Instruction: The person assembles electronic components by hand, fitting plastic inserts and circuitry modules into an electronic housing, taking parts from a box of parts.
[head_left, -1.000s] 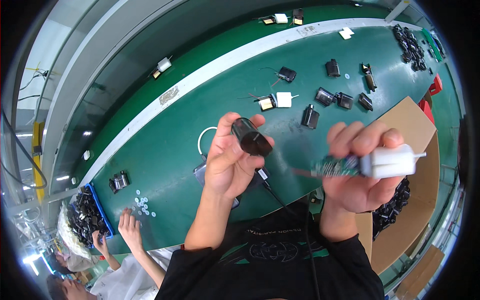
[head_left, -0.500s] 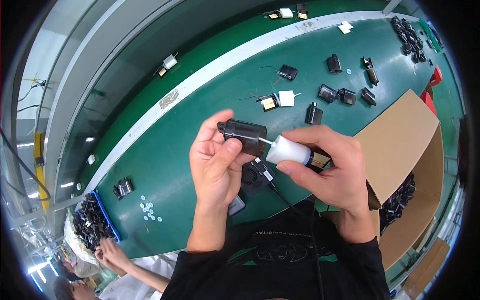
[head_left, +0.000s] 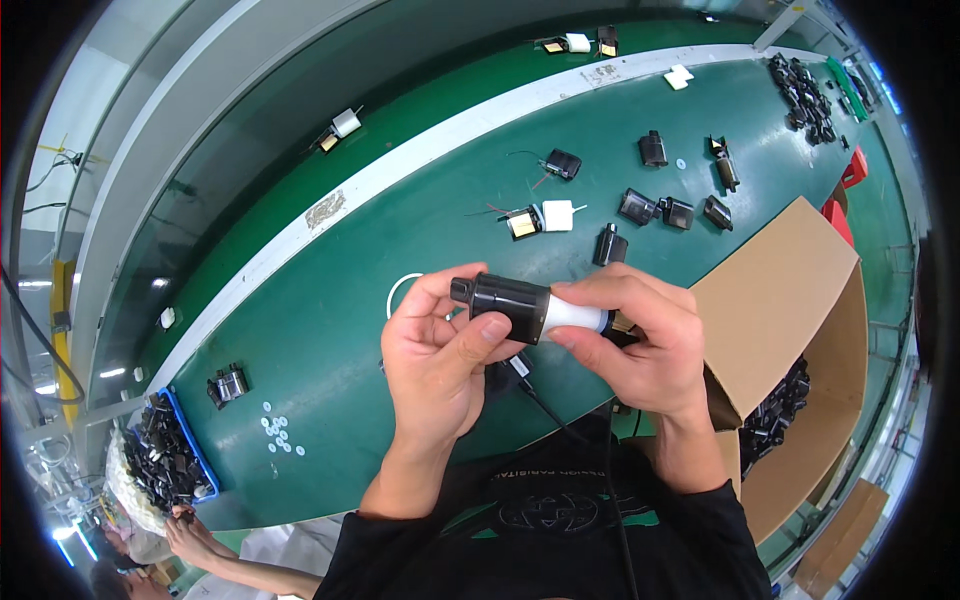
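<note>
Gripping the black casing (head_left: 508, 308) between thumb and fingers, my left hand (head_left: 435, 360) is at the centre of the frame. The casing lies on its side, its narrow mouthpiece-like end pointing left. My right hand (head_left: 650, 345) pinches the white block (head_left: 575, 315) just to the right, thumb below and fingers above. The block meets the casing's right end, and part of it is hidden by the casing; how deep it goes I cannot tell. Past the block, a dark piece with a gold-coloured patch is mostly covered by my right hand.

Both are held above the green bench (head_left: 330, 330). Just above them in the frame lies another white block joined to a cream-faced part (head_left: 523, 223), and a black piece with thin wires (head_left: 563, 164) lies near it. Right of centre, 5 dark casings (head_left: 677, 213) are spread out. At the upper right is a pile of black parts (head_left: 805, 100).

At the lower right, an open cardboard box (head_left: 780, 290) contains more black pieces (head_left: 775, 415). At the lower left, small pale discs (head_left: 275, 432) lie near a full blue tray (head_left: 196, 445), with a co-worker's hand (head_left: 190, 540) just below it.
</note>
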